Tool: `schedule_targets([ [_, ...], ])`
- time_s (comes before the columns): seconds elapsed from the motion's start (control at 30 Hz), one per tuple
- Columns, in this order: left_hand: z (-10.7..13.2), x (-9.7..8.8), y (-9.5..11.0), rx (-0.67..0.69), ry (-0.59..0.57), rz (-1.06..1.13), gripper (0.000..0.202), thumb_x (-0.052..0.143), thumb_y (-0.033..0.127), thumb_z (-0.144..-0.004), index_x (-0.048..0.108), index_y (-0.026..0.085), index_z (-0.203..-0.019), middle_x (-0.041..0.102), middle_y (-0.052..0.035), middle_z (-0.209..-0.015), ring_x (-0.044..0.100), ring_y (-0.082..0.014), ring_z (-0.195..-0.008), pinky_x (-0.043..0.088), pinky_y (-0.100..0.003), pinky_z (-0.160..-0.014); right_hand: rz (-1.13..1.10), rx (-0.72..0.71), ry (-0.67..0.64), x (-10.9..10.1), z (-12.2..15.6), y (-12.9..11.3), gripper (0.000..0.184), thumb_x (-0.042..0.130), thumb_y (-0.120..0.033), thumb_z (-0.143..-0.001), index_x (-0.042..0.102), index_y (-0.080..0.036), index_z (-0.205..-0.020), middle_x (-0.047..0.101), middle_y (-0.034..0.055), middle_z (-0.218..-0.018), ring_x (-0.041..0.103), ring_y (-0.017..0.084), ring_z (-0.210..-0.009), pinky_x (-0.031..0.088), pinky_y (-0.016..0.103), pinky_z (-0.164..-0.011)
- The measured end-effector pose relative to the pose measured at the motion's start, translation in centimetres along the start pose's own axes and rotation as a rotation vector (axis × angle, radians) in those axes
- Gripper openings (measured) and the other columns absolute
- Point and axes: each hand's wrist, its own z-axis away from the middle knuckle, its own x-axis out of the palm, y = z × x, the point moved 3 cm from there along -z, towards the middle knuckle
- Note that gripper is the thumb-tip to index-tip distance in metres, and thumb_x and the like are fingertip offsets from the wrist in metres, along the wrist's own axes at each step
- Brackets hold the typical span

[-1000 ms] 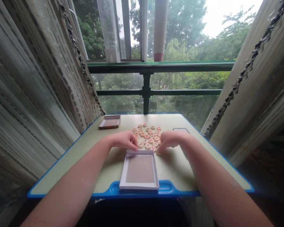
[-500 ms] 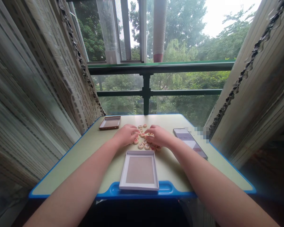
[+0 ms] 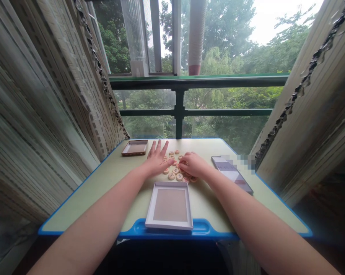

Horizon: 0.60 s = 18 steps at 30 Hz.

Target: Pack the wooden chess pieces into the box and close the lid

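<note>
Round wooden Chinese chess pieces [image 3: 171, 175] with red and dark characters lie in a loose cluster mid-table, some of them under my hands. My left hand [image 3: 157, 159] is open at the left side of the cluster, its fingers spread and pointing away from me, the thumb reaching over a few pieces. On the right side, my right hand [image 3: 194, 165] has its fingers curled down among the pieces; whatever lies under its fingertips is hidden. Just in front of the cluster, nearer to me, sits a shallow white box tray [image 3: 189, 206] with a brown-grey bottom.
A brown-edged shallow box part [image 3: 134, 148] rests at the table's far left. To the right of my right hand lies a phone [image 3: 232, 175] showing a timer. The pale table [image 3: 98, 191] has a blue rim. Curtains [image 3: 60, 95] hang at both sides, and a green railing [image 3: 207, 82] stands behind.
My left hand has spread its fingers, where they were curled over the pieces. The fingers of my right hand have drawn closer together. The view has shifted slightly.
</note>
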Motion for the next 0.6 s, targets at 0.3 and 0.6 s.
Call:
schedule_targets([
  [0.3, -0.6, 0.9, -2.2, -0.125, -0.134, 0.009, 0.070, 0.018, 0.062, -0.084, 0.015, 0.026, -0.144, -0.006, -0.0083, -0.151, -0.014, -0.0348, -0.135, 0.004, -0.056, -0.105, -0.034, 0.039, 0.038, -0.4, 0.1, -0.4, 0.029, 0.046, -0.034, -0.085, 0.067, -0.020, -0.099, 0.062, 0.0092, -0.099, 0.052, 0.021, -0.093, 0.038, 0.029, -0.080],
  [0.6, -1.0, 0.8, -2.9, -0.200, -0.165, -0.011, 0.072, 0.024, 0.064, -0.081, 0.014, 0.028, -0.144, -0.011, -0.0075, -0.150, -0.016, -0.0349, -0.134, 0.003, -0.056, -0.105, -0.069, -0.090, 0.046, 0.0, 0.1, -1.5, 0.029, 0.045, -0.034, -0.086, 0.068, -0.020, -0.097, 0.063, 0.0083, -0.102, 0.051, 0.022, -0.096, 0.036, 0.033, -0.085],
])
